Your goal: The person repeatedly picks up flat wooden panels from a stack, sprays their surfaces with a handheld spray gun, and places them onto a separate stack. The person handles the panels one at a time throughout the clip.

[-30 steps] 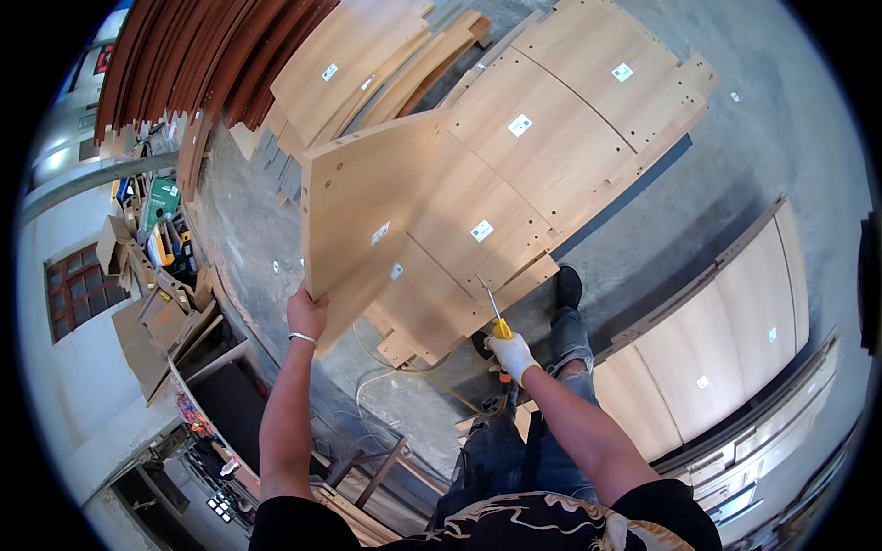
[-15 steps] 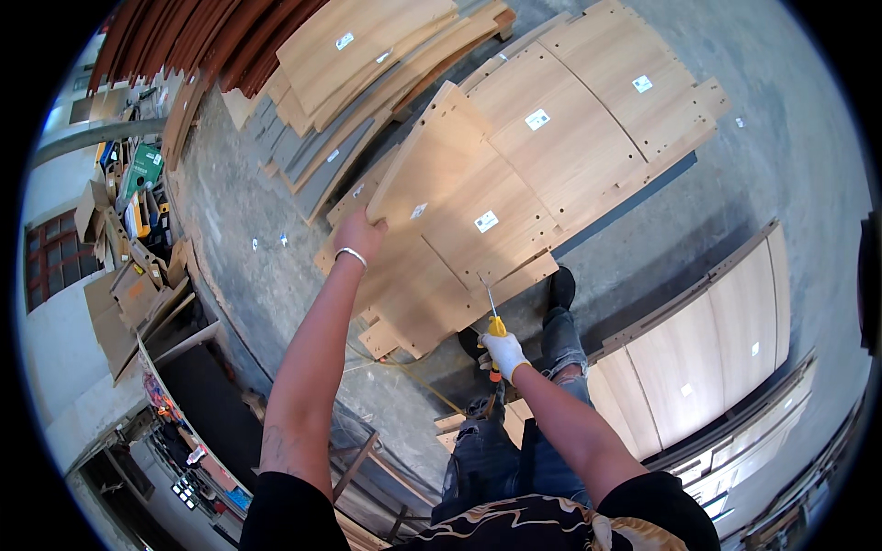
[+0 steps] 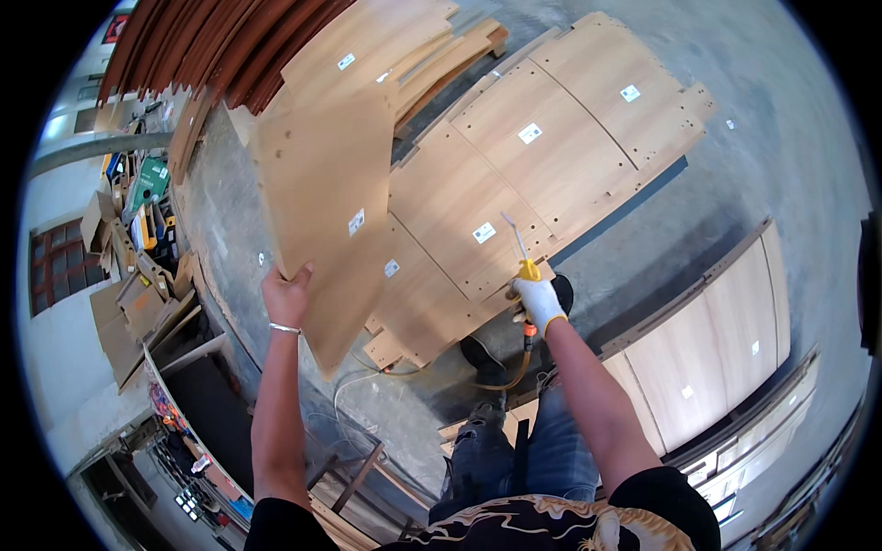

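My bare left hand (image 3: 287, 296) grips the edge of a wood-grain panel (image 3: 322, 174). The panel is raised and tilted, with a white label and a few holes on its face. My right hand (image 3: 537, 301), in a white glove, is closed round a yellow air blow gun (image 3: 527, 266) with a long thin nozzle. An orange fitting joins the gun to a yellowish hose (image 3: 520, 372). Beyond the nozzle lies a layer of labelled, drilled wood-grain panels (image 3: 496, 184), stacked low above the floor.
Another panel stack (image 3: 367, 46) and dark red-brown boards (image 3: 202, 46) stand at the far left. Pale panels (image 3: 698, 340) lie to the right. Cardboard scraps (image 3: 142, 303) crowd the left wall. The hose trails across the concrete floor near my feet.
My left hand has lifted the panel off the layer and swung it left, tilting it up. My right hand has moved slightly right and away from me with the blow gun.
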The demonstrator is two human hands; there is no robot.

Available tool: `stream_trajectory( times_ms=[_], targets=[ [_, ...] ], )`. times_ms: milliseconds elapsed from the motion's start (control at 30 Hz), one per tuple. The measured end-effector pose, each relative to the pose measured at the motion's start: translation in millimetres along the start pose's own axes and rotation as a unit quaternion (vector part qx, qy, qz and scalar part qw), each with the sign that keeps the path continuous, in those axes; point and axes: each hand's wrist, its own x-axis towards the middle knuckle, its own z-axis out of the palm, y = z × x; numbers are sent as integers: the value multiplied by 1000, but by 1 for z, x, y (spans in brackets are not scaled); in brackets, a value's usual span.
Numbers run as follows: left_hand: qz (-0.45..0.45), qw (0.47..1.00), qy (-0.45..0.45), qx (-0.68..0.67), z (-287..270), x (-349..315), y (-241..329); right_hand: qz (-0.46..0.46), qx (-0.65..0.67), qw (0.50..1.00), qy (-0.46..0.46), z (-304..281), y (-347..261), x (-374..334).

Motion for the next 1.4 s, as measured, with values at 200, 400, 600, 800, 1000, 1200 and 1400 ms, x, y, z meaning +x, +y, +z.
stream_trajectory(
  times_ms=[200,400,600,800,1000,1200,1400],
  targets=[
    [59,987,121,-91,-43,-51,22,86,-180,980,-13,12,50,24],
    [-12,981,128,-145,-37,-97,-73,26,-388,918,-82,58,104,39],
    [-44,988,73,-130,-51,-106,-78,-35,-475,866,-153,64,119,42],
    [-69,976,92,-185,-80,-107,-82,8,-403,915,0,93,105,12],
    [-40,970,23,-239,-86,-104,-104,21,-435,900,-22,102,88,27],
    [-90,953,-2,-289,-98,-108,-138,-13,-572,820,-24,135,124,4],
    [-64,968,-54,-235,-105,-114,-182,-201,-638,730,-136,211,141,-85]
  ],
)
